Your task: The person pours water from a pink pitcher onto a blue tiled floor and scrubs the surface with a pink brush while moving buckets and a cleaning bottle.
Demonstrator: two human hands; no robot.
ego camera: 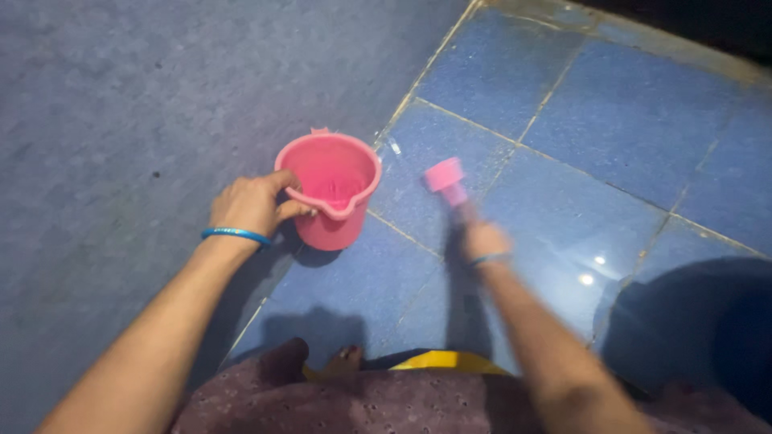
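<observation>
My left hand (253, 205) grips the rim and handle side of a small pink jug (331, 189) that stands upright on the blue tiled floor (627, 120). A blue bangle circles that wrist. My right hand (484, 239), blurred by motion, holds a pink brush-like object (446, 181) with its pink head up and away from me, just right of the jug. The two pink things are apart.
A grey rough floor (121, 96) covers the left side, meeting the glossy blue tiles along a raised edge. My knees in purple patterned cloth (386, 402) fill the bottom, with a yellow object (446, 362) beneath them. A dark shadow lies at the lower right.
</observation>
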